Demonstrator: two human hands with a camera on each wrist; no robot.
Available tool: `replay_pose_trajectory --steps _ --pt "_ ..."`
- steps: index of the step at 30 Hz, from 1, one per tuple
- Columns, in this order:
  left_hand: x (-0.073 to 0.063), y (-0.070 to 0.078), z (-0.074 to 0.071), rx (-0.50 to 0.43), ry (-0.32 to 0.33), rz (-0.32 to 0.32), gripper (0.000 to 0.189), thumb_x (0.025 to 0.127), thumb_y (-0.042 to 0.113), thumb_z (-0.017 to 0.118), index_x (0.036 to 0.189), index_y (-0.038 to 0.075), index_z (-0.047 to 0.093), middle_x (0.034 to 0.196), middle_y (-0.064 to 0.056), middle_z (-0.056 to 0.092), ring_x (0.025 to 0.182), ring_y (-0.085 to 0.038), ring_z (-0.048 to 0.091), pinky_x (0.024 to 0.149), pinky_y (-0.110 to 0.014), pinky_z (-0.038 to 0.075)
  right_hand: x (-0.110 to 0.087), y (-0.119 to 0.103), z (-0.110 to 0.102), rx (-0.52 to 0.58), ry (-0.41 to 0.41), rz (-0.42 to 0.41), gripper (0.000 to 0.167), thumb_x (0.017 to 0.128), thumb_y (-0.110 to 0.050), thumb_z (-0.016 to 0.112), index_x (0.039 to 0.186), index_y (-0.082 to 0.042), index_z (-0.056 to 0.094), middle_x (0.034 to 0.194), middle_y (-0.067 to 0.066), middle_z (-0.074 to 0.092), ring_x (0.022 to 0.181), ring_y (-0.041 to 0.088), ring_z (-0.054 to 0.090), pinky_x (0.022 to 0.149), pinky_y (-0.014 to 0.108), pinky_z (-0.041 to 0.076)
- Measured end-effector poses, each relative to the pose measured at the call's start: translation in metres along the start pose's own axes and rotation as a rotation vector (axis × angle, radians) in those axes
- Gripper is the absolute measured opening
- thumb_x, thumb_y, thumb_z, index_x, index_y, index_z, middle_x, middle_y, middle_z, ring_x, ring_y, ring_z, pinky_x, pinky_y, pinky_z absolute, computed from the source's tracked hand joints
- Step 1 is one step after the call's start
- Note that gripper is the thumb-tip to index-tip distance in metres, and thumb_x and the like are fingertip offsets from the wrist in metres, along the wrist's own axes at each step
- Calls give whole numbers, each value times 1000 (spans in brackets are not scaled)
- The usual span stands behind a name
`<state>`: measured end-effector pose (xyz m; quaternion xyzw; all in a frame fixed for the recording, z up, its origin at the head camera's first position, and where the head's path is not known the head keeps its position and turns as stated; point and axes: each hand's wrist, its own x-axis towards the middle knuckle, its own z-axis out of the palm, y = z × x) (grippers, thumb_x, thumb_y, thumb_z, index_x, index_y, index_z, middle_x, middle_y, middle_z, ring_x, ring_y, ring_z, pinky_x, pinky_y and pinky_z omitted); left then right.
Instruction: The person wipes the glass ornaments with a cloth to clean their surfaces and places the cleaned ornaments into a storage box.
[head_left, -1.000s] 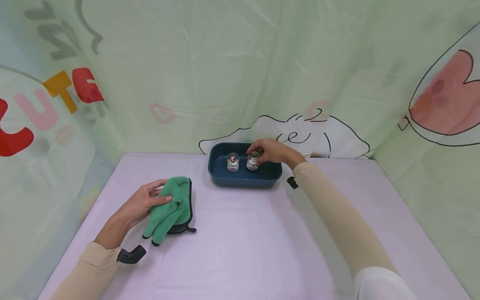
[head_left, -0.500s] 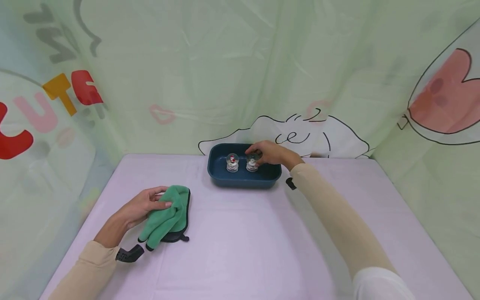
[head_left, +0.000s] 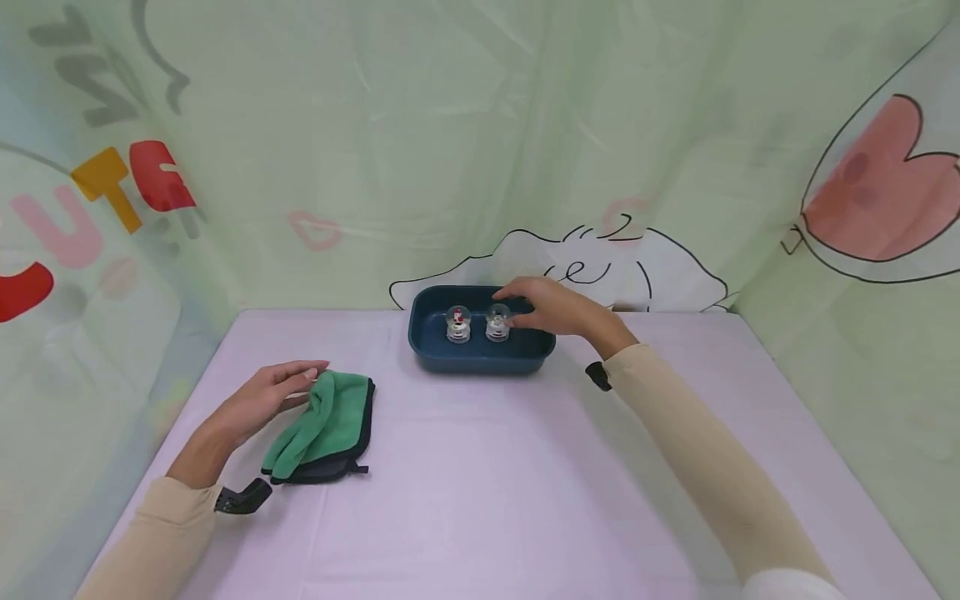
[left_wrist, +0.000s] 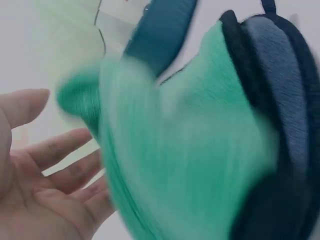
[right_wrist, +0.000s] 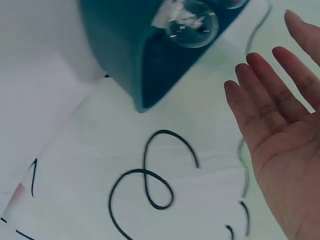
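Note:
My left hand (head_left: 255, 402) is at the upper left edge of a green cloth (head_left: 341, 421) with black trim. In the left wrist view its thumb stands apart from its straight fingers (left_wrist: 72, 172), and the cloth is blurred by motion. Inside a dark blue tray (head_left: 480, 365) stand two small snow globes: one with a red figure (head_left: 458, 327), and one with a pale figure (head_left: 498, 329). My right hand (head_left: 558, 308) hovers at the right-hand globe, thumb and fingers apart. The right wrist view shows its fingers extended, clear of that globe (right_wrist: 192, 24).
A pale lilac cloth covers the table (head_left: 480, 483). The tray stands at the table's back edge against a green printed curtain (head_left: 450, 150), which also rises on the left and right sides.
My left hand has let go of the green cloth, which has sunk onto the table. My right hand has released the right-hand globe and drawn slightly to the right.

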<state>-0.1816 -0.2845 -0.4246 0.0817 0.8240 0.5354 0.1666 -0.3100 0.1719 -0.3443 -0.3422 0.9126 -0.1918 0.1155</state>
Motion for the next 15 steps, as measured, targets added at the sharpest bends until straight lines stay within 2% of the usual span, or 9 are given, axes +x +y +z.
replay_pose_trajectory --steps 5,8,11,15 --pt "0 23 -5 159 85 65 59 107 44 49 153 8 44 157 -17 43 148 -40 33 117 -63 29 -22 -15 -4 59 56 2 55 98 -25 70 146 -6 53 149 12 53 140 31 47 116 50 37" --pt "1 37 -3 230 119 100 61 105 42 54 155 8 41 160 -18 38 150 -42 27 118 -65 24 -36 -25 -3 102 105 0 60 97 -29 71 148 -7 51 149 10 54 140 29 47 116 49 38" --pt "3 49 3 282 142 137 68 103 40 59 158 8 35 162 -18 33 152 -42 23 120 -63 22 -49 -34 0 132 151 10 62 97 -33 71 149 -8 49 149 8 54 140 27 48 115 48 39" --pt "4 61 18 365 187 219 73 101 36 64 159 8 32 162 -19 32 150 -42 28 118 -64 26 -64 -46 5 138 207 45 63 97 -35 71 150 -8 49 151 8 52 140 27 47 115 48 39"
